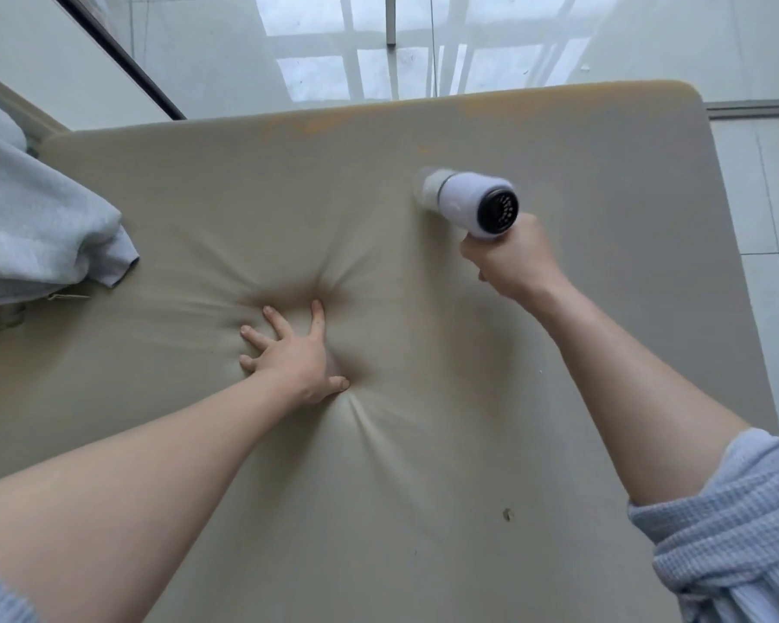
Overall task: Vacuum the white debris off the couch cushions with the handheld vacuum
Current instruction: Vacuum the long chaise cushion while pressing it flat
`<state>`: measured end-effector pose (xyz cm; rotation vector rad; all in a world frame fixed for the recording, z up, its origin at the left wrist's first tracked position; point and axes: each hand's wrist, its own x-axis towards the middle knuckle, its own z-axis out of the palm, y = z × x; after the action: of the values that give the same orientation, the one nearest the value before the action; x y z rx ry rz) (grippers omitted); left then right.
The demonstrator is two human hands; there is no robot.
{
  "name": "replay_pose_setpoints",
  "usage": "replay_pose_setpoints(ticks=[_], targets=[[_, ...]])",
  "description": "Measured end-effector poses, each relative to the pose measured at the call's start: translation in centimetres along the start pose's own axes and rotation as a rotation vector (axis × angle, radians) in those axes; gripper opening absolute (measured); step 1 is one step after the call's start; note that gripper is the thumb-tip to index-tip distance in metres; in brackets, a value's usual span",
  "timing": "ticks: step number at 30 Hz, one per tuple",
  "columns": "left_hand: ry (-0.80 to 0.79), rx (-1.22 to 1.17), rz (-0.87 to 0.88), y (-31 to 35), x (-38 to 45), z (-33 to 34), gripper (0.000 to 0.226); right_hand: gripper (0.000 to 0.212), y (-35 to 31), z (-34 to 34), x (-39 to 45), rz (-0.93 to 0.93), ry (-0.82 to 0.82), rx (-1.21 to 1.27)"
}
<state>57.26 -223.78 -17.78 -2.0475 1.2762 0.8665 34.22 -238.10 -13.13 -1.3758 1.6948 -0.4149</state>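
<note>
A large beige couch cushion (423,442) fills the view. My left hand (295,357) presses flat into its middle with spread fingers, making a deep dent with radiating creases. My right hand (511,258) grips the handle of a white handheld vacuum (466,200), whose nozzle touches the cushion near the far right part. The vacuum looks blurred by motion. A tiny white speck (541,372) lies near the right edge, and a small dark mark (507,513) sits nearer to me.
A grey-blue cloth (37,227) lies crumpled over the cushion's left side. Glossy pale floor tiles (765,182) surround the cushion at the far end and right. Yellowish stains (320,125) mark the far edge.
</note>
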Motion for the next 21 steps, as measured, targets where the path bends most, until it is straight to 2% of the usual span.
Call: replay_pose_setpoints(ticks=[3, 8, 11, 16, 21], targets=[[0.002, 0.002, 0.005, 0.0, 0.0, 0.1, 0.121, 0.021, 1.3, -1.8, -0.3, 0.003, 0.061, -0.061], [0.018, 0.011, -0.004, 0.1, 0.2, 0.2, 0.123, 0.023, 6.7, -7.9, -1.8, 0.206, 0.375, 0.05], [0.017, 0.006, -0.004, 0.1, 0.3, 0.1, 0.123, 0.012, 8.9, -9.7, -4.7, 0.299, 0.458, 0.148], [0.037, 0.09, 0.019, -0.1, 0.6, -0.1, 0.127, 0.034, 11.6, -6.3, -11.2, 0.196, 0.314, 0.066], [0.057, 0.084, 0.021, 0.0, -0.2, 0.8, 0.127, 0.019, 15.3, -5.6, -20.3, 0.167, 0.009, -0.051]])
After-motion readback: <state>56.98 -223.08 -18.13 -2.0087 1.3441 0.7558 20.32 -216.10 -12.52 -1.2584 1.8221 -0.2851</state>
